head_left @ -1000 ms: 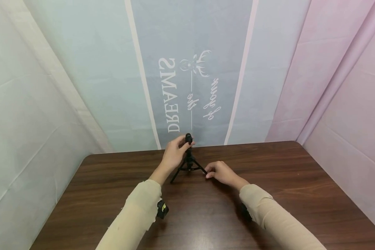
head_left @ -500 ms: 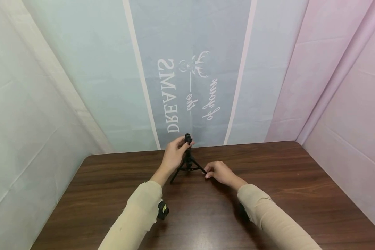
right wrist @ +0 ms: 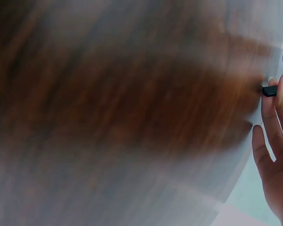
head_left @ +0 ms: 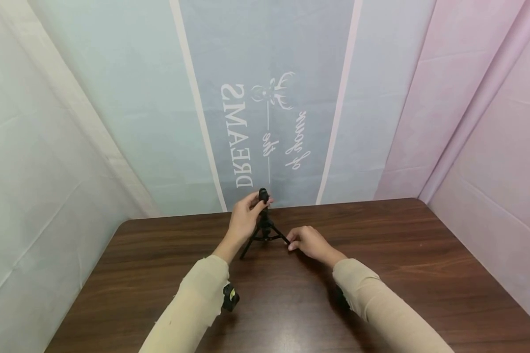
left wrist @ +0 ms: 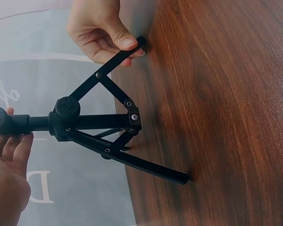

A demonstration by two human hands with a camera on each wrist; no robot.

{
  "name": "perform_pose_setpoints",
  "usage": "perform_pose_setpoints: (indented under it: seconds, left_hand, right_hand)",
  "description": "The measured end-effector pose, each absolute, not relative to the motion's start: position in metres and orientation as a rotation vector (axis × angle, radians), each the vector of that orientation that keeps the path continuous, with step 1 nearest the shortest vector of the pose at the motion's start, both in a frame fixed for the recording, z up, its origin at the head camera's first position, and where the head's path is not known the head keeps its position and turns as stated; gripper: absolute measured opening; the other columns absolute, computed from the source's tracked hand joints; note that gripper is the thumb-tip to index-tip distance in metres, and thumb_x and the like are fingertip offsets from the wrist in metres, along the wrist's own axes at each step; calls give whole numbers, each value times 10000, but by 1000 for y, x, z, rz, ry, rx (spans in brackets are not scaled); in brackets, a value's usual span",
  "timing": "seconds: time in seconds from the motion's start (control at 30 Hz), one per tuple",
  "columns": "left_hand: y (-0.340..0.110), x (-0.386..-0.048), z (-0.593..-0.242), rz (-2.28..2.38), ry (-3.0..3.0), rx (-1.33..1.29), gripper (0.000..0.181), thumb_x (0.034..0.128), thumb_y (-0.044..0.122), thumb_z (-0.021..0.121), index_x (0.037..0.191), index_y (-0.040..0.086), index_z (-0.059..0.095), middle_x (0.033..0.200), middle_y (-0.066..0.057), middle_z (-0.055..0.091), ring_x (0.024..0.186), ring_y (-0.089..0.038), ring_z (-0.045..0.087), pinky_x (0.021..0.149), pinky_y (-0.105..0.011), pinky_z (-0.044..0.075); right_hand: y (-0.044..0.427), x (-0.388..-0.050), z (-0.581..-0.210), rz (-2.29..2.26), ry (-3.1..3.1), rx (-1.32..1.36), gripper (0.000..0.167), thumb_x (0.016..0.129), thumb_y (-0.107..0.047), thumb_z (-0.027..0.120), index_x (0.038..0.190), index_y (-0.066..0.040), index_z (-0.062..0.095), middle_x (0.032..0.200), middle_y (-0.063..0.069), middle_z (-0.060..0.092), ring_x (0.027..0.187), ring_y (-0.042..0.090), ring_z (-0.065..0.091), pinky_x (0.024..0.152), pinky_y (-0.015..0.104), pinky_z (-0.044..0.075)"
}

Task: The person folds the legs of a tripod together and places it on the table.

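Observation:
A small black tripod (head_left: 266,228) stands upright near the far edge of the table, its legs spread. My left hand (head_left: 244,218) grips its upper column, fingers and thumb curled round it just below the head. Close by on the right, my right hand (head_left: 310,243) pinches the lower end of one leg between thumb and fingers. The left wrist view shows the leg braces, a round knob (left wrist: 67,108) and the right thumb pressed on the leg tip. At the right border of the right wrist view, the right hand (right wrist: 279,165) holds the dark leg end (right wrist: 270,91).
The dark wood-grain table (head_left: 380,274) reaches a pale fabric backdrop (head_left: 291,49) with mirrored lettering. White cloth walls (head_left: 48,147) stand at both sides. A small black device (head_left: 230,297) sits at the left wrist.
The tripod and both hands appear shifted very slightly left in the head view. Both hands keep their hold, and the legs look spread about the same.

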State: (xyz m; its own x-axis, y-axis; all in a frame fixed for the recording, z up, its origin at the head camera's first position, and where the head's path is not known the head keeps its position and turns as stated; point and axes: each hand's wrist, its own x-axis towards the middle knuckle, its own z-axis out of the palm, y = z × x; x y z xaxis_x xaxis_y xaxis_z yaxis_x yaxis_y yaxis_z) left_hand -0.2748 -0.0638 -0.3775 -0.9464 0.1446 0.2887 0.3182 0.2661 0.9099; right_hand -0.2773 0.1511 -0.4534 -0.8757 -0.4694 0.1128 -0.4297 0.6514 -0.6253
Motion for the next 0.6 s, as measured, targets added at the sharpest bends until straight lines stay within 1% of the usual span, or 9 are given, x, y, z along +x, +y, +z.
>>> perform_pose_setpoints:
  seconds: [0.23,0.6]
  left_hand:
    - [-66,-275,-377,-1784,-2370,-420,265,1031,201,562,1269,158,670,1139,3,719,1141,-174,633,974,-420,505]
    - [-71,-275,-377,-1799,-2360,-422,261,1029,183,565,1265,138,668,1136,3,721,1139,-159,636,990,-393,497]
  right_hand:
    - [148,-281,-456,-1055,2801,-764,65,850,-86,765,911,-107,762,797,-69,701,811,123,664,802,399,556]
    - [144,-285,-457,-1080,2769,-794,60,851,-77,756,911,-81,758,793,-56,699,796,122,664,780,382,563]
